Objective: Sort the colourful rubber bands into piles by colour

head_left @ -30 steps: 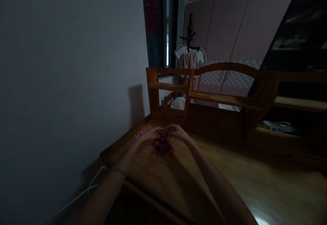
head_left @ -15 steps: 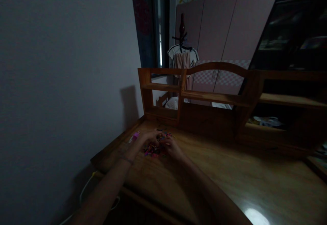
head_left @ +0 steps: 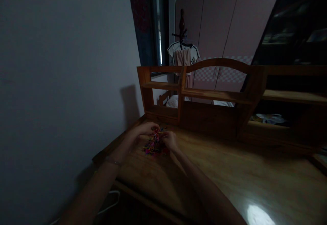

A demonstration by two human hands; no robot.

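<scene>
A pile of small, thin, multicoloured pieces (head_left: 152, 146), with pink, red, yellow, blue and dark ones among them, lies on the wooden desktop (head_left: 217, 163). They look like little bands or ties, but the dim light hides their exact kind. My left hand (head_left: 147, 128) reaches to the far left side of the pile, its fingers curled down at the pieces. On the right side, my right hand (head_left: 169, 139) has its fingers bent and pressed together at the pile. What either set of fingertips holds is too small and dark to make out.
A wooden shelf unit (head_left: 209, 95) stands along the desk's back edge. The white wall (head_left: 66, 64) borders the left side. Plastic bags (head_left: 270, 118) lie in the right shelf, and a pale cord (head_left: 112, 201) hangs below the front edge.
My left hand has shifted left and slightly away from me, and my right hand has turned and closed in at the pile's right side. The pink item at left is now hidden.
</scene>
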